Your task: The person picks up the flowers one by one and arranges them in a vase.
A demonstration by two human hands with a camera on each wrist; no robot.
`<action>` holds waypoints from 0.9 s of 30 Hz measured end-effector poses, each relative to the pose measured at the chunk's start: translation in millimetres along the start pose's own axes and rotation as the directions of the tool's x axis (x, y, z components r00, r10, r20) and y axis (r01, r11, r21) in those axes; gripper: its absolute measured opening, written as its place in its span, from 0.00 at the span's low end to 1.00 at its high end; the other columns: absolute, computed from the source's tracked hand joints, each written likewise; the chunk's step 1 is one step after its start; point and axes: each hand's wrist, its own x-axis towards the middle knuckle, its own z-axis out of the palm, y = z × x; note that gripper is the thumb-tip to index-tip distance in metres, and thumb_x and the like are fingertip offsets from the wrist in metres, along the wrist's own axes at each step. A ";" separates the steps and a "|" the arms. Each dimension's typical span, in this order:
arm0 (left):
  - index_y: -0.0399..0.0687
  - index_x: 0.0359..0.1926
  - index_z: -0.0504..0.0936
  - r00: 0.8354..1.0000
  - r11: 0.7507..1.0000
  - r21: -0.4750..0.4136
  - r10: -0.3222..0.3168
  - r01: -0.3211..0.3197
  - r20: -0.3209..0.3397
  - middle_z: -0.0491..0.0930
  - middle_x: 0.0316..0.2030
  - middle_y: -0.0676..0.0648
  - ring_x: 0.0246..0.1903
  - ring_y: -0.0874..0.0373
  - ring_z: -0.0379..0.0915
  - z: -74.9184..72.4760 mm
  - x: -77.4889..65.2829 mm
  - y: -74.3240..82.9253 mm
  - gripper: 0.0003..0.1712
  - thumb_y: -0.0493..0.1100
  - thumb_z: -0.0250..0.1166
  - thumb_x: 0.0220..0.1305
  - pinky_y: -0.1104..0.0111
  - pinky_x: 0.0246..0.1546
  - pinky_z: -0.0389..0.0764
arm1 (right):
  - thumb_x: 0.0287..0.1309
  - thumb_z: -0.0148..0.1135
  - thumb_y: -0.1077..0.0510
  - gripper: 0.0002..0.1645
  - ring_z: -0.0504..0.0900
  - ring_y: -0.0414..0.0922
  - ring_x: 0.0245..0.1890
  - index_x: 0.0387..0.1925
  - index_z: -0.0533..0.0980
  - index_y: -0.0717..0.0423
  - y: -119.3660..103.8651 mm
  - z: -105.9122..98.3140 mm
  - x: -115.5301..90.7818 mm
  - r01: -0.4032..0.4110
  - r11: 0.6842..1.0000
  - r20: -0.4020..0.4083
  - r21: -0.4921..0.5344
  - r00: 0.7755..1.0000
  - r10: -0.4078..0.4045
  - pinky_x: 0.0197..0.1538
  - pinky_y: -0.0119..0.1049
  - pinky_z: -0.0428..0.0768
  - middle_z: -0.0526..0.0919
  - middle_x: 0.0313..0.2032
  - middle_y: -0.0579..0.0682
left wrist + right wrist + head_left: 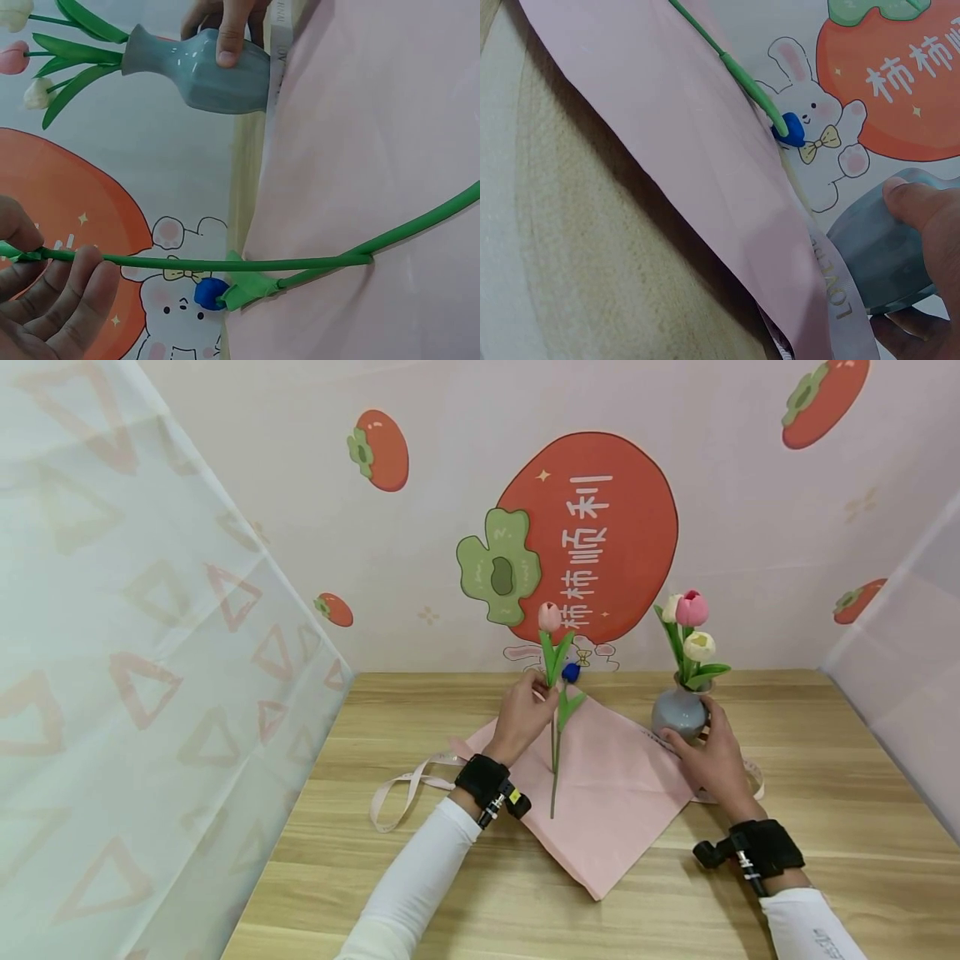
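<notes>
My left hand (525,714) pinches a pale pink tulip (550,617) by its green stem, just below the leaves, and holds it upright over a sheet of pink wrapping paper (615,777). The lower end of that stem (225,265) meets the paper in the left wrist view. A blue tulip (571,672) lies on the paper, its stem crossing behind the held one. My right hand (716,768) grips a grey-blue vase (678,713) at the paper's right corner, thumb on the near side. White tulips (699,647) and a pink tulip (692,608) stand in the vase.
A pale printed ribbon (408,789) runs under the paper, looping out at the left and showing at the right (753,777). The wooden table (825,760) ends at a printed backdrop (420,552), and a patterned curtain (165,693) hangs at the left.
</notes>
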 end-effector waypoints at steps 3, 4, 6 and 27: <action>0.41 0.46 0.81 1.000 1.000 0.016 0.016 -0.016 -0.018 0.85 0.35 0.47 0.31 0.61 0.80 -0.4 0.2 1.9 0.09 0.43 0.65 0.74 0.72 0.29 0.80 | 0.72 0.68 0.48 0.57 0.66 0.77 0.72 0.83 0.44 0.65 0.6 0.2 0.1 0.003 1.000 -0.004 0.001 1.000 -0.003 0.64 0.73 0.73 0.58 0.75 0.78; 0.41 0.46 0.81 0.999 1.000 0.018 0.022 -0.022 -0.024 0.85 0.35 0.47 0.32 0.60 0.79 -0.5 0.4 2.4 0.09 0.43 0.65 0.74 0.72 0.31 0.80 | 0.72 0.69 0.48 0.57 0.66 0.77 0.72 0.83 0.44 0.65 0.9 0.4 0.2 0.005 1.000 -0.005 0.001 1.000 -0.005 0.64 0.73 0.73 0.58 0.75 0.78; 0.40 0.47 0.81 0.999 0.999 0.014 0.035 -0.035 -0.031 0.85 0.35 0.47 0.35 0.59 0.79 -0.8 0.5 3.8 0.09 0.43 0.65 0.74 0.72 0.34 0.81 | 0.72 0.69 0.49 0.57 0.66 0.77 0.72 0.83 0.44 0.65 1.2 0.5 0.3 0.006 1.000 -0.007 0.001 1.000 -0.006 0.64 0.73 0.73 0.58 0.75 0.78; 0.38 0.46 0.82 0.991 0.992 0.013 0.123 -0.122 -0.060 0.87 0.36 0.43 0.37 0.55 0.84 -2.2 3.3 17.3 0.08 0.37 0.69 0.71 0.74 0.36 0.85 | 0.72 0.69 0.49 0.57 0.66 0.77 0.71 0.83 0.44 0.65 1.1 0.3 -0.2 0.010 1.000 -0.005 0.004 1.000 -0.010 0.64 0.73 0.74 0.59 0.75 0.77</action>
